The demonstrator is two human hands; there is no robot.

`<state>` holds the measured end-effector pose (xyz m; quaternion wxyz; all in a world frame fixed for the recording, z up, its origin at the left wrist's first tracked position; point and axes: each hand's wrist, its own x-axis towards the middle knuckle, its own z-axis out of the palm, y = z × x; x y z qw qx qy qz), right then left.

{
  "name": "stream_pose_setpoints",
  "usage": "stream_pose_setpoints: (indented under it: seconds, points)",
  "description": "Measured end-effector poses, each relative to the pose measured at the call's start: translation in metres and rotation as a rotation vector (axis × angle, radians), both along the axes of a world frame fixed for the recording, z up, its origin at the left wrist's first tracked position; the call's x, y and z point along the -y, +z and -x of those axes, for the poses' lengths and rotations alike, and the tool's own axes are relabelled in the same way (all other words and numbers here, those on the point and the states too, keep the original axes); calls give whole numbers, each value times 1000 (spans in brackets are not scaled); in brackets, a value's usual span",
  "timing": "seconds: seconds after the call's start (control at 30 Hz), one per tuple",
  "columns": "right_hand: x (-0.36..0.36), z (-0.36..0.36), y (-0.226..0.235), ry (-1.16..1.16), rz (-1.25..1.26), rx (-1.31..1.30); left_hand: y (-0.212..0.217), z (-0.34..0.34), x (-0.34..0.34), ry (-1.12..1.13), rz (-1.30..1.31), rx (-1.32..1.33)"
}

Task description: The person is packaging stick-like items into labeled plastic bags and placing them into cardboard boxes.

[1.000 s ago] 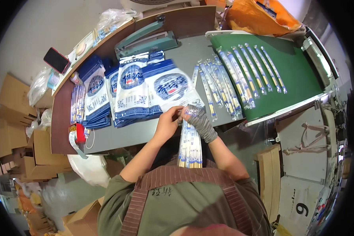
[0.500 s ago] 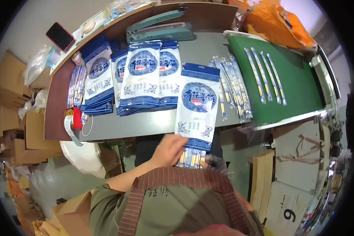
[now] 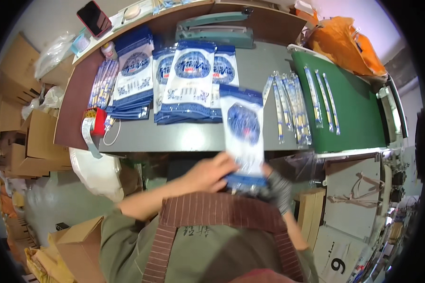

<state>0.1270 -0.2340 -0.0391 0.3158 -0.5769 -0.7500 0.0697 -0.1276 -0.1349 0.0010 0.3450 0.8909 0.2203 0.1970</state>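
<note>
A white and blue printed pouch [image 3: 243, 129] is held upright in front of my body, past the table's near edge. My left hand [image 3: 212, 172] is closed on its lower left side, fingers against the front. At its lower right edge, my right hand [image 3: 279, 189], in a grey glove, grips with the thumb at the pouch's side; motion smears its fingers. Clear wrapping shows at the pouch's lower end, its contents mostly hidden. Beyond lie piles of matching pouches [image 3: 190, 78] and another pile [image 3: 134, 78] to their left. Wrapped slim sticks [image 3: 288, 106] lie right of the held pouch.
A green belt [image 3: 359, 108] on the right carries several wrapped sticks [image 3: 324, 101]. A teal hand sealer [image 3: 217, 35] stands at the back. More sticks [image 3: 103, 82], a red tape dispenser [image 3: 97, 121] and a phone [image 3: 94, 19] are at the left. An orange bag [image 3: 347, 42] sits back right.
The view has shifted. The pouch's lower end has tilted right, and the sticks seen below it are now mostly hidden. My right hand has come up beside the pouch. Sticks on the belt sit farther left.
</note>
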Motion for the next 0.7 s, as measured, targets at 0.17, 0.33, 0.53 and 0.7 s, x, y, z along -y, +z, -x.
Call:
stream_pose_setpoints:
  seconds: [0.17, 0.33, 0.53, 0.7]
  points:
    - [-62, 5, 237, 14, -208, -236, 200, -17, -55, 71, -461, 354]
    - [-166, -28, 312, 118, 467, -107, 263, -22, -111, 193, 200, 43]
    - [-234, -1, 321, 258, 69, -172, 256, 24, -162, 548, -252, 245]
    - [-214, 77, 198, 385, -281, 65, 147, 79, -143, 361, -680, 282]
